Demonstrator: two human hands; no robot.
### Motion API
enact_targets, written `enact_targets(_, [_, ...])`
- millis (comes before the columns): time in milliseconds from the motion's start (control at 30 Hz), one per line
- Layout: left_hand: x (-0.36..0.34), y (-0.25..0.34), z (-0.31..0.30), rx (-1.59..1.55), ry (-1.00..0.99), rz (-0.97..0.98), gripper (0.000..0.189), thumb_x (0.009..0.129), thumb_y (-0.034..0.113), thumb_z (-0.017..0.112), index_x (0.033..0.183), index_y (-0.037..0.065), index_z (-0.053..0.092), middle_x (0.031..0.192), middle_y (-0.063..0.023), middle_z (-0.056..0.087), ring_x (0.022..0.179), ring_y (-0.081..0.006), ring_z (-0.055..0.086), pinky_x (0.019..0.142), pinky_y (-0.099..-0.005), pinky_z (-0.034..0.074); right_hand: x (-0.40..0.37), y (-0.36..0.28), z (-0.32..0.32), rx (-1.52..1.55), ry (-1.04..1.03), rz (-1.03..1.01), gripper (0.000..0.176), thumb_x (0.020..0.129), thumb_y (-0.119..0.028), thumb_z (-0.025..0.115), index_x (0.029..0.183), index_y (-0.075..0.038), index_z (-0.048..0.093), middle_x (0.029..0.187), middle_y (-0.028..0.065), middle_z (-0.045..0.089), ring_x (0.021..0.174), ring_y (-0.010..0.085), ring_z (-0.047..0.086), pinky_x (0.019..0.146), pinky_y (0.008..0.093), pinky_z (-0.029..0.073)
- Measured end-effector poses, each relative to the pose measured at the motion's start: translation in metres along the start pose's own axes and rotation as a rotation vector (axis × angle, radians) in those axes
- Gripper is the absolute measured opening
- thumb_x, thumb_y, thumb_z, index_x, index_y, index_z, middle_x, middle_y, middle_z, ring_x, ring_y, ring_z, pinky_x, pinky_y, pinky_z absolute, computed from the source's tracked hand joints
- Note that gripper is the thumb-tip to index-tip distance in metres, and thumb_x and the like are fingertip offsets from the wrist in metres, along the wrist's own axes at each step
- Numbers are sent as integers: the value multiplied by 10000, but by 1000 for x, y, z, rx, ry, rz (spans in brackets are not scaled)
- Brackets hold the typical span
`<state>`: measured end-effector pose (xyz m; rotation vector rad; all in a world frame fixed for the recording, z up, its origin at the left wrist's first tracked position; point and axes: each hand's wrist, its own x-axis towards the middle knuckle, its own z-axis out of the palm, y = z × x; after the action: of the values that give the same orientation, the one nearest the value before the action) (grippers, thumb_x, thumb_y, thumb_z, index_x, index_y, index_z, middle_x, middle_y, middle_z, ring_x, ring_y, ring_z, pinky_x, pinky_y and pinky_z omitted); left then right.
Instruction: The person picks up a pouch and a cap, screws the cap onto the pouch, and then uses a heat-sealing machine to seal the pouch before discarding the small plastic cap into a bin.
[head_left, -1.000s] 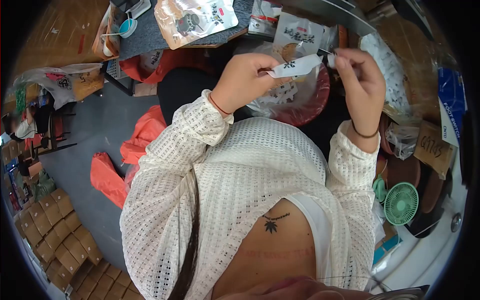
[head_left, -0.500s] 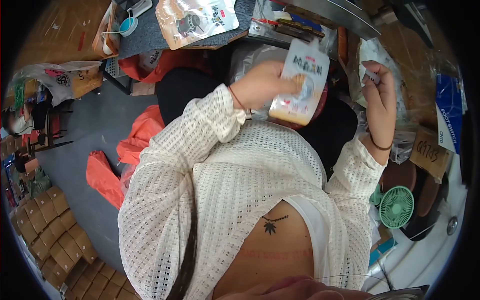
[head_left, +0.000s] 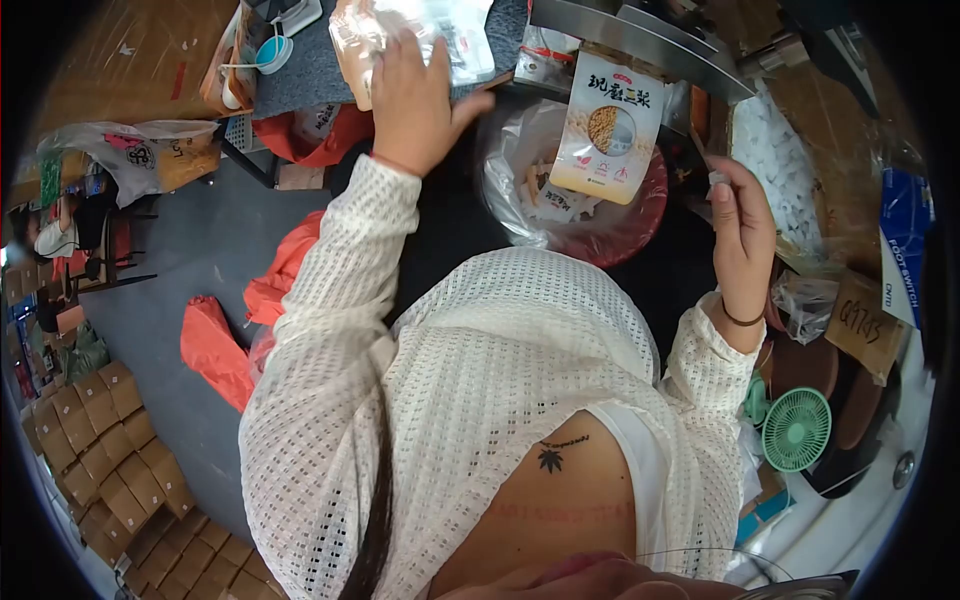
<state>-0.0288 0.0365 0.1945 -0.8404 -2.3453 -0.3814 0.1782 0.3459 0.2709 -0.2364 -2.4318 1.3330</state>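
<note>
Fingers (head_left: 408, 60) of the left hand (head_left: 412, 118) are spread, thumb held well out to the side, and reach over the pouches on the table; whether their tips press on them, I cannot tell. On the right hand (head_left: 742, 232) the thumb and index finger are pinched closed on a small white scrap.

Largest is the loose cream open-knit top (head_left: 520, 330) covering the person's torso and both arms. Stacked brown cardboard boxes (head_left: 110, 470) fill the lower left of the view. Ahead of the torso sits a round red basin (head_left: 655, 205) lined with clear plastic, with printed white strips (head_left: 555, 203) inside. At the top lies a table with a blue-grey fabric surface (head_left: 300, 78), bearing the shiny silver and beige pouches (head_left: 460, 38), partly hidden by the left hand.

A long silvery metal bar (head_left: 640, 38) slants across above the basin. Just below it is a white and yellow printed pouch (head_left: 610, 130) with a round picture of beans, overlapping the basin in view, its top edge close to the bar; neither hand touches it. A round mint-green fan (head_left: 797, 428) stands below the right hand. Smallest is the small white scrap (head_left: 716, 179) in the right hand's pinch.
</note>
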Motion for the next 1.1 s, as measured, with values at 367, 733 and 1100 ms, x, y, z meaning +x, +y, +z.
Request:
enact_targets(367, [2, 66, -45, -1138, -564, -423, 159, 943, 148, 759, 999, 1, 781, 873, -18, 746, 753, -53, 632, 687, -229, 516, 24, -30, 33, -121, -152, -303, 145, 1011, -92, 619, 1093, -6, 703, 912, 106, 672, 813, 214, 627, 741, 299, 480])
enact_targets(733, [-2, 130, -43, -1747, -956, -636, 289, 986, 214, 739, 1142, -28, 734, 992, -56, 768, 847, -86, 689, 770, -271, 567, 28, -31, 15, -151, -72, -213, 94, 958, -66, 677, 993, 15, 708, 888, 108, 685, 780, 199, 641, 706, 294, 489])
enact_targets(1100, [-6, 150, -34, -1837, -1047, -674, 299, 1002, 225, 716, 1163, -27, 719, 1012, -59, 758, 885, -100, 695, 787, -266, 565, 23, -21, 0, -202, -115, -152, 152, 1000, -108, 634, 1033, 16, 714, 957, 131, 704, 822, 239, 659, 756, 305, 507])
